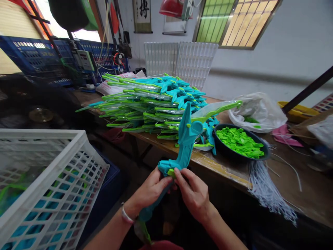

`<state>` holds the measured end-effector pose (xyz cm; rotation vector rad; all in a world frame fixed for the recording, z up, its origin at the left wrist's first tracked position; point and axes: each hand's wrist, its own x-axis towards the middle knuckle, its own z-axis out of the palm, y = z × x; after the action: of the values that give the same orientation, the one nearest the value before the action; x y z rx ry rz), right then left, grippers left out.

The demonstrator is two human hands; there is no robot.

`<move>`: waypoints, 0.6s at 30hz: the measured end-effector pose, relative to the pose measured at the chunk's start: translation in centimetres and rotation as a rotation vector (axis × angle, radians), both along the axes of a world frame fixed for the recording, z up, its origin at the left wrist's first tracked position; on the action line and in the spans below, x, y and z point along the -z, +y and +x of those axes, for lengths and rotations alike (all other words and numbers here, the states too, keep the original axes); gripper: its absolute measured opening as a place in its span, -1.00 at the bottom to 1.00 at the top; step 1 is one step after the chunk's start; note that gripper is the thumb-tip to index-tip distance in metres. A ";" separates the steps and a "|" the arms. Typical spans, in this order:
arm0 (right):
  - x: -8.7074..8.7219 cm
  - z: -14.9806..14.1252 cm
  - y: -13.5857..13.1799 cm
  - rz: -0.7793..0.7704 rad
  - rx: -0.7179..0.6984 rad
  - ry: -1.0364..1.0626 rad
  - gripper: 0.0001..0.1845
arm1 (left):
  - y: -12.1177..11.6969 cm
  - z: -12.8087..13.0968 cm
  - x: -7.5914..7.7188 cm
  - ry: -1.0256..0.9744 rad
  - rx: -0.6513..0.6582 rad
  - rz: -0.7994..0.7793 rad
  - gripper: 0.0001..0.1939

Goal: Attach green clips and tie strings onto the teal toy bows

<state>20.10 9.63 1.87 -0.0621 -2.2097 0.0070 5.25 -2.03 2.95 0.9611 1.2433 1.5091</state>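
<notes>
In front of me I hold up a turquoise plastic toy part (185, 149), shaped like a long body with a pointed tip and a clear, green-edged wing at its upper end. My left hand (152, 189) is closed around its lower portion. Pinched in the fingers of my right hand (194, 194) is a small bright green plastic piece (171, 172), pressed against the turquoise part. Below my left wrist, the lower end of the toy hangs partly hidden by my forearm.
Many similar turquoise and green toys (156, 104) are stacked on the wooden table (215, 168). A dark bowl (217, 146) holds green pieces, beside a white plastic bag (265, 107). White strings (270, 194) hang over the edge. A white crate (85, 146) stands at left.
</notes>
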 end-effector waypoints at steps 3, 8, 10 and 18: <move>0.7 0.2 0.2 -0.105 -0.031 -0.014 -0.31 | 0.1 0.1 -0.2 0.011 0.011 -0.006 -0.56; 1.4 0.9 1.1 -0.239 -0.116 -0.112 -0.48 | 0.2 0.0 -0.1 -0.013 0.059 -0.017 -0.50; 1.3 1.2 1.4 -0.217 -0.126 -0.127 -0.48 | 0.2 0.0 0.1 -0.010 0.065 -0.016 -0.50; -0.2 1.1 0.3 -0.059 -0.090 0.075 -0.37 | 0.0 0.2 -0.1 -0.044 0.095 -0.012 -0.50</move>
<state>21.16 9.94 2.06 0.0041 -2.1360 0.1228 5.49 -2.06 3.08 0.9613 1.1585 1.4403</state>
